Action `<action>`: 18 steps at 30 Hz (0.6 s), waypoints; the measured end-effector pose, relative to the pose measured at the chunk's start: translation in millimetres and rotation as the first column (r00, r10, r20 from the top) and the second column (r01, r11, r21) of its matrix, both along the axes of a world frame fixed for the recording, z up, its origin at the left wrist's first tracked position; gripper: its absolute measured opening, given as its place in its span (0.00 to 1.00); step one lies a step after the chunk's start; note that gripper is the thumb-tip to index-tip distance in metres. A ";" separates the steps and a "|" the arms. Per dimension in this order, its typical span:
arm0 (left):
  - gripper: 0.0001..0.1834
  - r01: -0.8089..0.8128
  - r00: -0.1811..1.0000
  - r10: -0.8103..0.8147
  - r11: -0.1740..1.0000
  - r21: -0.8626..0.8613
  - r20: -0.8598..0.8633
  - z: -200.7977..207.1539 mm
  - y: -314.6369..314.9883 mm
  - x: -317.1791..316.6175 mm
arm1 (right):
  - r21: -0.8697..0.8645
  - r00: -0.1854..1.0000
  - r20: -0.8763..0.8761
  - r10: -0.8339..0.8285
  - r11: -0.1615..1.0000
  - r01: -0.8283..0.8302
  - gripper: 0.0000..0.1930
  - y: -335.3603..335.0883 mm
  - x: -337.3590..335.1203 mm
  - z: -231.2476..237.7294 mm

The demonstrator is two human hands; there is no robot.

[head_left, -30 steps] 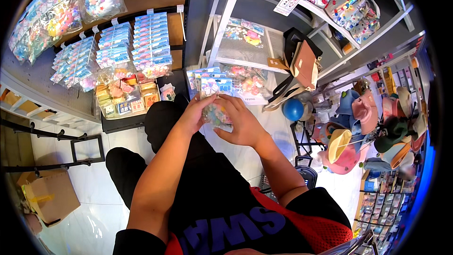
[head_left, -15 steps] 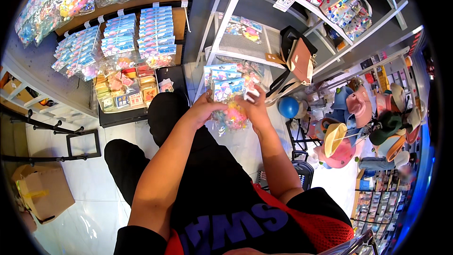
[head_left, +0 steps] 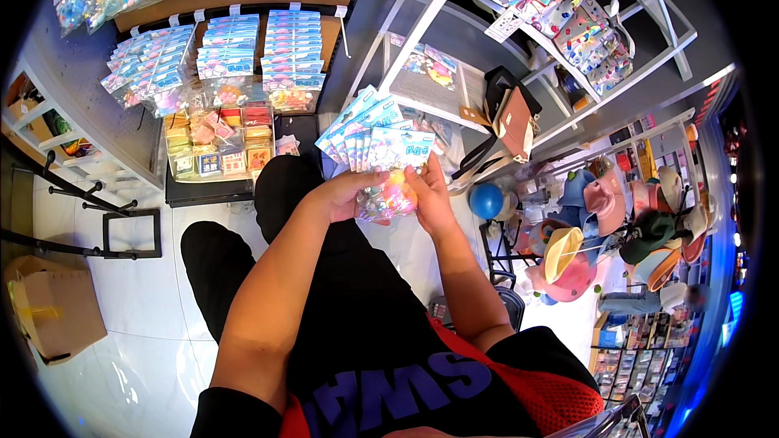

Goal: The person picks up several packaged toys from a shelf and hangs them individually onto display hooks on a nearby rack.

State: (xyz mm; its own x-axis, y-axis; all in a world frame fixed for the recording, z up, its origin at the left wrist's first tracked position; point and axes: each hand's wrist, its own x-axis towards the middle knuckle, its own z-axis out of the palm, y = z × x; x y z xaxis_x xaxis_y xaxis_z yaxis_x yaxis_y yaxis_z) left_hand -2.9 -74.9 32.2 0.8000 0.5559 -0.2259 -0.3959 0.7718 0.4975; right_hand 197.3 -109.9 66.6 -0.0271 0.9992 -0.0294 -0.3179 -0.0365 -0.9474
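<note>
Several clear bags of colourful beads with blue and white header cards [head_left: 399, 144] are in front of me, their cards fanned out to the left. My left hand [head_left: 347, 193] is closed around the lower left side of these packs, with its thumb across the front one. On the other side, my right hand [head_left: 430, 195] grips the edge of the front pack, its thumb over the beads [head_left: 389, 197]. The packs behind are partly hidden by the front one. Similar bead packs [head_left: 294, 53] hang in rows on hooks at the upper left.
Below the hooks stands a tray of small boxed items [head_left: 219, 150]. A white shelf rack [head_left: 430, 24] holds a brown bag [head_left: 513, 118]. Right of my hands are a blue ball [head_left: 486, 201] and a hat display [head_left: 608, 203]. A cardboard box [head_left: 65, 308] sits at left.
The packs in my hands have spread into a fan, with more cards showing on the left. My right hand has closed in on the front pack's edge. The view has shifted slightly.
</note>
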 end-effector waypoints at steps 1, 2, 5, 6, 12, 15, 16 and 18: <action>0.32 -0.029 0.998 0.029 1.000 -0.004 0.047 -1.4 -1.5 -1.4 | 0.079 0.993 0.119 0.001 0.997 -0.010 0.30 0.0 -1.9 -2.9; 0.32 -0.032 0.998 0.032 0.999 -0.004 0.049 -2.7 -1.7 -2.8 | 0.157 0.972 0.235 -0.009 0.987 -0.029 0.32 0.1 -3.0 -4.7; 0.31 -0.117 0.992 0.121 0.990 0.072 -0.042 -7.4 -4.0 -7.7 | 0.110 0.922 0.362 0.134 0.976 -0.186 0.37 6.9 9.2 0.6; 0.31 -0.143 0.987 0.148 0.986 0.088 -0.060 -10.9 -4.1 -9.5 | 0.111 0.922 0.360 0.144 0.974 -0.195 0.37 9.2 9.1 6.5; 0.31 -0.148 0.974 0.164 0.983 0.109 -0.157 -10.3 -3.9 -15.0 | 0.467 0.490 0.826 -0.279 0.824 -0.319 0.29 12.6 -1.6 56.6; 0.32 -0.172 0.973 0.184 0.981 0.093 -0.141 -14.0 -2.0 -15.3 | 0.542 0.432 0.807 -0.403 0.797 -0.268 0.16 10.3 -14.2 56.1; 0.33 -0.184 0.970 0.195 0.979 0.090 -0.145 -15.4 -1.3 -14.9 | 0.568 0.379 0.805 -0.456 0.776 -0.273 0.14 9.9 -15.8 56.5; 0.32 -0.197 0.971 0.208 0.976 0.096 -0.120 -17.6 -0.2 -13.7 | 0.598 0.385 0.784 -0.487 0.759 -0.257 0.13 10.3 -19.2 57.1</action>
